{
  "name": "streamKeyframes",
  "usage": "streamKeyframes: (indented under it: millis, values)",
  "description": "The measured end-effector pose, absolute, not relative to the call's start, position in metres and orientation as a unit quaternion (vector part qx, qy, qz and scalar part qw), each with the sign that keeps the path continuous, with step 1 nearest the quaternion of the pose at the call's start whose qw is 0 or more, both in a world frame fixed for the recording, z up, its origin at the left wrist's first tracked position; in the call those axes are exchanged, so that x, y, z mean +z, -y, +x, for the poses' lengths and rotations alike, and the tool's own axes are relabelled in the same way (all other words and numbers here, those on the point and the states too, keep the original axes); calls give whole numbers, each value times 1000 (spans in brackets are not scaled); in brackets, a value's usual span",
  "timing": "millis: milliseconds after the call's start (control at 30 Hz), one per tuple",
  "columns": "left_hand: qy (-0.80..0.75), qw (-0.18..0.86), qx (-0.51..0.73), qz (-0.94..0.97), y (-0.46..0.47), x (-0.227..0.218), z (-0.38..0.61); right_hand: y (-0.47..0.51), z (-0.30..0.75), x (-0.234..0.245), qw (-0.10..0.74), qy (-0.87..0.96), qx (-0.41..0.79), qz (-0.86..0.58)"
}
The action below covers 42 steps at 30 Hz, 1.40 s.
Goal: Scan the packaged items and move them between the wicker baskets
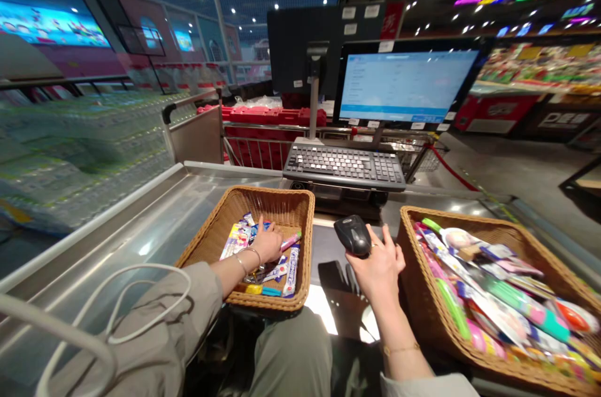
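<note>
My left hand reaches into the left wicker basket, its visible fingers stretched out over small packaged goods. A pink-and-green stick-shaped item lies against the side of that hand. Beside it in the basket are a yellow-and-white packet, a blue-and-white packet and a yellow-and-blue item. What is under the palm is hidden. My right hand grips a black handheld barcode scanner, held up between the two baskets.
A second wicker basket, heaped with bright packaged items, stands at right. Behind the metal counter are a keyboard and a lit monitor. A white cable loops across my left sleeve. Shopping carts stand beyond.
</note>
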<state>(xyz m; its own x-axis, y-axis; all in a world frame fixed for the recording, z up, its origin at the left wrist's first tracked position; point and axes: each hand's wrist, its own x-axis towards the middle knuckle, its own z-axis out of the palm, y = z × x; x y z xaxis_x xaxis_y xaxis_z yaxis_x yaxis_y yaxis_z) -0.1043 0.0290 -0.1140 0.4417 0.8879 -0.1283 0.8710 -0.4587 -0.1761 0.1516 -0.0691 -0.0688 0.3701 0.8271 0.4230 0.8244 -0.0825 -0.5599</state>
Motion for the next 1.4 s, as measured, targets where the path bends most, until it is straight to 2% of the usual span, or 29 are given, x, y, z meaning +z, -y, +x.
streamKeyframes:
  millis: [233,500,800,1100,1400]
  values:
    - [533,48,57,-843,-34,-122,-109,69,156,-72,383,558,-13,-736]
    - [555,32,66,-829,-37,-121,-110,69,156,-73,380,556,-12,-739]
    - [562,37,24,-826,-53,-75,-115,68,152,-72,386,557,0,-735]
    - [543,100,-54,-832,-45,-30,-108,65,147,-75,397,558,-18,-729]
    - [553,120,-130,-814,-25,-17,-102,69,147,-75,402,565,-25,-720]
